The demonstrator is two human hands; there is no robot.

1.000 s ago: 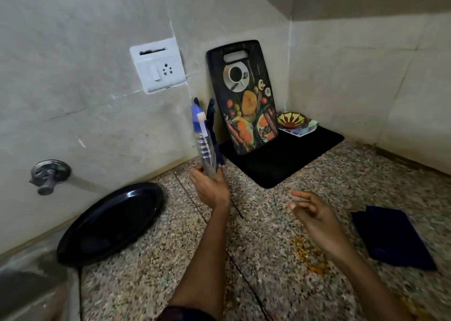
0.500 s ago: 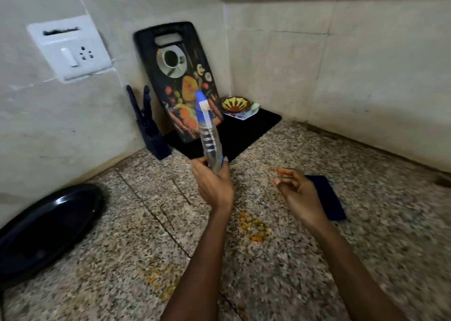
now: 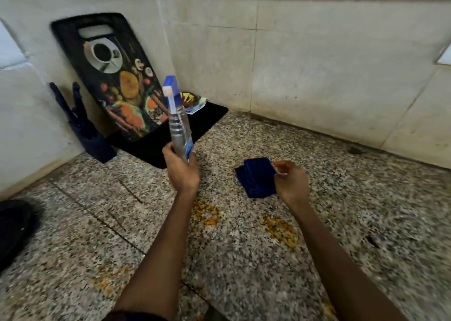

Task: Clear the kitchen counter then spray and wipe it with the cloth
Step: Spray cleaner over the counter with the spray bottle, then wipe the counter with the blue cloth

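Head view shows you at the spraying step: your left hand (image 3: 181, 172) grips the base of the spray bottle (image 3: 179, 130), a clear ribbed plastic tube with a blue nozzle, held upright above the desk (image 3: 366, 198). Your right hand (image 3: 291, 182) hangs loosely curled, holding nothing, just beside the folded dark blue cloth (image 3: 256, 178). Speckled granite carries dried orange stains (image 3: 280, 229). Next, I judge, you should aim the nozzle down at those stains, squeeze, then take up the soft cloth.
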